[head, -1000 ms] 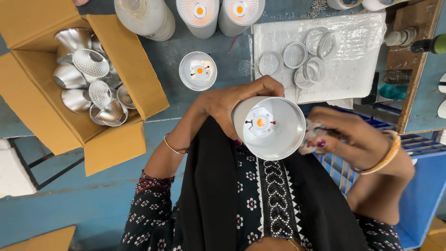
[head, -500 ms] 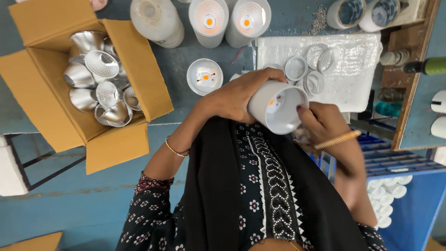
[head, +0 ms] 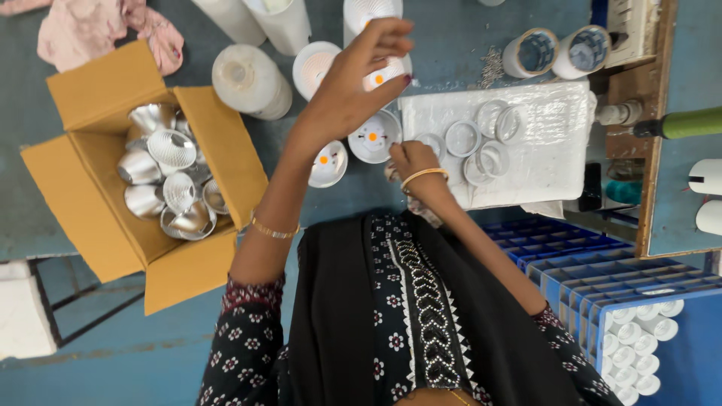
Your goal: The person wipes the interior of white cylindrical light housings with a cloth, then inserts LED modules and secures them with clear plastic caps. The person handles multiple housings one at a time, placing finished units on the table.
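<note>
My left hand (head: 353, 90) is raised over the white foam sheet's (head: 556, 162) left side, fingers curled loosely around a white lamp housing (head: 383, 75) with an orange dot at its centre; the fingers hide most of it, so I cannot tell how firm the hold is. My right hand (head: 410, 159) rests at the left edge of that foam sheet, fingertips pinched narrowly at a small clear round ring (head: 430, 143), though whether they actually clasp it I cannot tell.

Just left of the foam sheet lie two more white housings face up, a bigger one (head: 374, 137) and a smaller one (head: 329, 164), each with an orange dot. On the sheet itself sit several clear round lenses (head: 485, 139). Further left of the sheet stands an open cardboard box (head: 98, 98) filled with shiny silver reflectors (head: 169, 177). Beyond the sheet, white cylindrical lamp bodies (head: 248, 79) stand together. Right of and below the sheet are blue compartment trays (head: 594, 282), one with small white caps (head: 639, 346).
</note>
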